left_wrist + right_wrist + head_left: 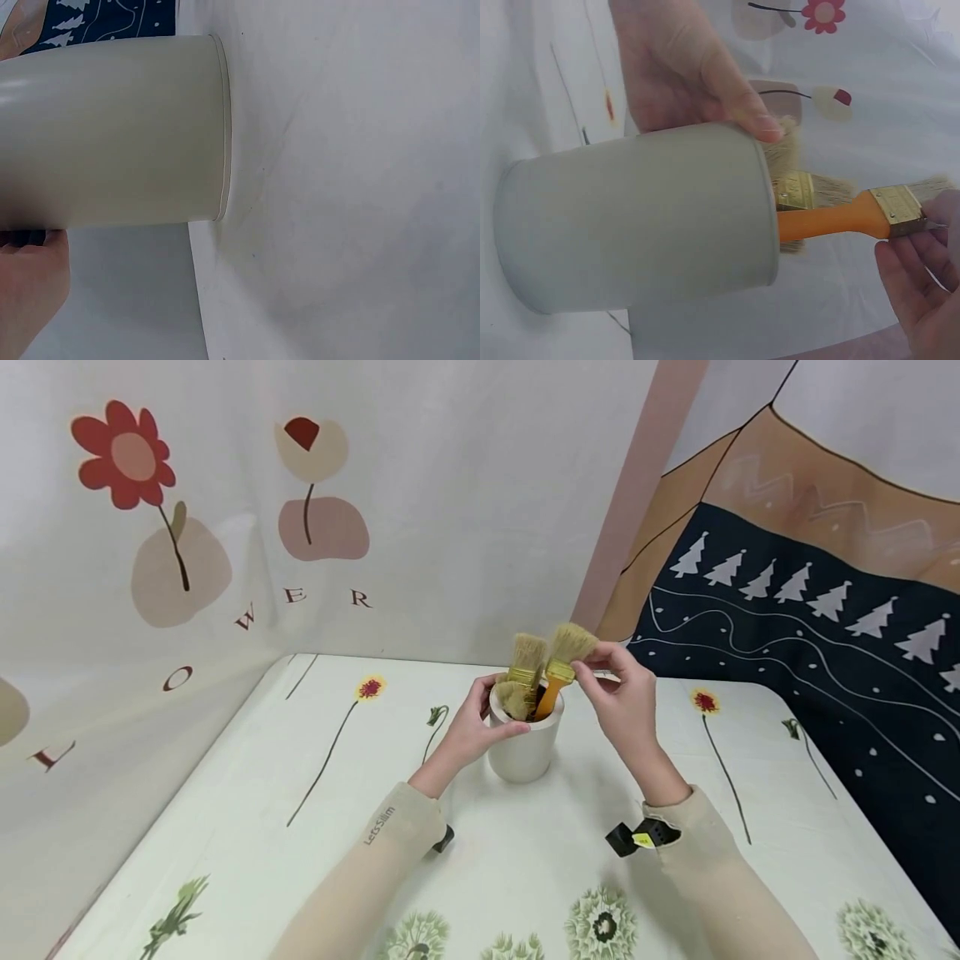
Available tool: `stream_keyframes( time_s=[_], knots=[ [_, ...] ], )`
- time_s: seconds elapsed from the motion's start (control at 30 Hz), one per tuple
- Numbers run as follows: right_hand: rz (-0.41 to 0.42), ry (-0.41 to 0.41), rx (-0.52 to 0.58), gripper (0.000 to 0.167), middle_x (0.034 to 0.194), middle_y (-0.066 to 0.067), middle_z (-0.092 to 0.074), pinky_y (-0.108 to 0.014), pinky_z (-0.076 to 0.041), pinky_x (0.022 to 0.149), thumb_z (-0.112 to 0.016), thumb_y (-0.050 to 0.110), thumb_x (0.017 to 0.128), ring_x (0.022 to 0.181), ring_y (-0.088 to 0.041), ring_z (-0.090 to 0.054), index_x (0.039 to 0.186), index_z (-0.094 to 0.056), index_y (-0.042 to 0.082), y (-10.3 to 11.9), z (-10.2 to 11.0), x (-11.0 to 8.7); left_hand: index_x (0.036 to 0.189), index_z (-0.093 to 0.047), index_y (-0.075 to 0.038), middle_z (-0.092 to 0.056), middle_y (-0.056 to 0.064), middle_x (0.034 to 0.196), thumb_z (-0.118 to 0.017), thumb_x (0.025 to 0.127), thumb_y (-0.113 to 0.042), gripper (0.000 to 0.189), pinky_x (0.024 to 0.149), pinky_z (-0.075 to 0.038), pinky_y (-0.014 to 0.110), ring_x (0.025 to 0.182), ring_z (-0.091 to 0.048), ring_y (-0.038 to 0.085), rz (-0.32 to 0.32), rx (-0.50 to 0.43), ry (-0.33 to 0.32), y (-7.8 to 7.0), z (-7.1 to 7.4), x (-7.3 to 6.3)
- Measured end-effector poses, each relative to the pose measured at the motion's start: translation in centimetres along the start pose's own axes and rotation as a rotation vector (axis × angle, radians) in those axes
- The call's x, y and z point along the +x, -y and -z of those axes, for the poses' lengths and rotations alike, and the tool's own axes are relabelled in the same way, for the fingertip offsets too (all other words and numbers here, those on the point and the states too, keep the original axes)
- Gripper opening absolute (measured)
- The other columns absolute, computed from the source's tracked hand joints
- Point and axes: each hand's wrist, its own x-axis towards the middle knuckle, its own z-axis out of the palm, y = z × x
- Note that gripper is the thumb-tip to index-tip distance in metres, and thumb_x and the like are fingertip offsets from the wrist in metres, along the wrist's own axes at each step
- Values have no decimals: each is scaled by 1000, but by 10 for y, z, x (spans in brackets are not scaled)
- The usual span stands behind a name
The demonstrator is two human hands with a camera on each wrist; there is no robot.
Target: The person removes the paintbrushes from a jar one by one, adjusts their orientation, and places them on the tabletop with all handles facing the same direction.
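Note:
A pale cream cylindrical pot (pixel 522 758) stands upright on the table. My left hand (pixel 471 728) grips it near the rim, thumb across the front and fingers round the far side. My right hand (pixel 628 695) pinches a paintbrush (pixel 829 222) by its gold metal ferrule. The brush has an orange handle and pale bristles that point up; its lower handle end is hidden inside the pot. Other paintbrushes (pixel 528 662) stand bristles-up in the pot, one lower beside my left thumb. In the left wrist view, the pot's side (pixel 120 135) fills the left part, with part of my left hand below it.
A white tablecloth (pixel 330 860) printed with flowers and dandelions covers the table. Behind it hangs a pale curtain (pixel 465 510) with flower prints and letters. To the right hangs a dark cloth (pixel 787 635) with white trees. Both wrists wear a small black camera (pixel 621 840).

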Motion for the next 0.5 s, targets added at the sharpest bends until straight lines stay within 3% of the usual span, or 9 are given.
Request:
stream_keyframes(
  time_s=[0.07,0.27,0.5],
  knots=[
    [19,-46,32,20,96,-10,-73,-6,-54,69,-70,4,91,85,8,-63,108,-66,-5,1,2,2,149,-31,-9,-43,12,151,-84,81,-27,88,125,-27,47,144,-40,28,2,-4,3,1,0,0],
    [59,-155,119,23,95,23,-65,-10,-56,72,-68,2,92,86,2,-66,110,-63,-11,9,11,13,149,-31,-9,-42,11,152,-83,82,-28,88,125,-26,47,145,-39,28,12,-1,4,0,0,0],
    [36,-215,167,28,93,20,-68,-13,-58,73,-70,6,92,88,0,-68,114,-63,-10,18,25,26,150,-30,-10,-41,11,153,-84,81,-30,89,126,-25,46,146,-38,28,15,0,2,2,1,0]
  ],
)
